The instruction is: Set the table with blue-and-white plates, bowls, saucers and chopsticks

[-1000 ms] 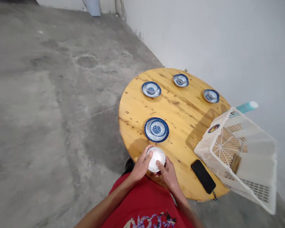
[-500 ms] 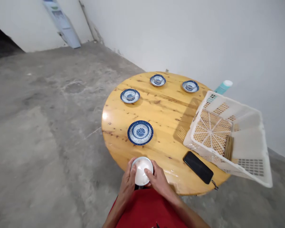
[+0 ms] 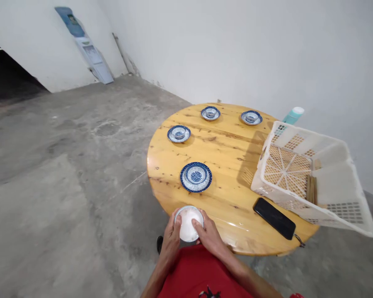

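Both my hands hold a small white bowl just off the near edge of a round wooden table. My left hand wraps its left side and my right hand its right side, thumbs on the rim. Right beyond the bowl, a blue-and-white plate with a small dish on it lies on the table. Three smaller blue-and-white saucers with cups, the left saucer, the middle saucer and the right saucer, sit along the far edge.
A white plastic basket stands tilted at the table's right side, with brown sticks inside. A black phone lies near the front edge. A teal bottle shows behind the basket. Concrete floor spreads to the left; a white wall runs behind.
The view has swung up and a little to the side, so the table sits differently in frame. My hands keep the bowl at the table's near edge, now a bit lower over my lap.
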`<state>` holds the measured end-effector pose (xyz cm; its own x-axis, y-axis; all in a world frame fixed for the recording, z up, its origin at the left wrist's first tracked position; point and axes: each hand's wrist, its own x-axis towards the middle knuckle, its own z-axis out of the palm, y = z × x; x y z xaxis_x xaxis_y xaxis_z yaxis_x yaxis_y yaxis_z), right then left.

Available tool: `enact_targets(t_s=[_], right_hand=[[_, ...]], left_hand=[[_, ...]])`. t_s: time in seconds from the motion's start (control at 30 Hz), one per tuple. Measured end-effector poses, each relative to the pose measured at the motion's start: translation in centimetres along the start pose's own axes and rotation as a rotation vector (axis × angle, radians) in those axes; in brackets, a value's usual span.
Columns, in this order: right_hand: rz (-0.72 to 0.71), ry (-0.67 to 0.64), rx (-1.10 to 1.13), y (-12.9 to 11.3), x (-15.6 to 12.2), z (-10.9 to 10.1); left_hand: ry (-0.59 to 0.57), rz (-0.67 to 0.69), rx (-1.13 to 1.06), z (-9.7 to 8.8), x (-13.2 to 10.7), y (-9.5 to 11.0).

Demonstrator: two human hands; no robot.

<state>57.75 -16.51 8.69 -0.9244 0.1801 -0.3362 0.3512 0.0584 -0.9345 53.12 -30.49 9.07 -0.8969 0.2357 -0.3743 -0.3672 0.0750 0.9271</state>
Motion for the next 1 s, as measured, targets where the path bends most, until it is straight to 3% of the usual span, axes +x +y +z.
enact_targets(t_s=[0.13,0.3,0.5,0.6,0.67,0.77,1.0], right_hand=[[-0.019,-0.049,-0.042,-1.3,1.6,5.4],[-0.045,-0.137,-0.056,-3.0,4.2,13.3],[-0.050,-0.233,-0.029,-3.7,6.0,22.3],[-0.055,-0.238,-0.017,-3.7,6.4,25.5],[-0.082,-0.212,-0.024,-3.6,6.8,26.7],[-0.113,-0.123,-0.065,-3.5,7.8,27.1],[-0.105,0.079,-0.133,-3.5,13.3,26.2]], left_hand=[[0.059,-0.029,-0.067,-5.3,0.3,1.3],[0.139,-0.040,-0.079,-13.4,0.8,2.1],[0.203,-0.070,-0.050,-22.8,1.3,1.2],[0.235,-0.103,-0.026,-26.2,1.8,0.2],[0.232,-0.120,-0.032,-27.6,2.5,-0.4],[0.179,-0.127,-0.041,-28.1,4.1,-0.7],[-0.014,-0.123,0.022,-28.0,10.8,1.7]])
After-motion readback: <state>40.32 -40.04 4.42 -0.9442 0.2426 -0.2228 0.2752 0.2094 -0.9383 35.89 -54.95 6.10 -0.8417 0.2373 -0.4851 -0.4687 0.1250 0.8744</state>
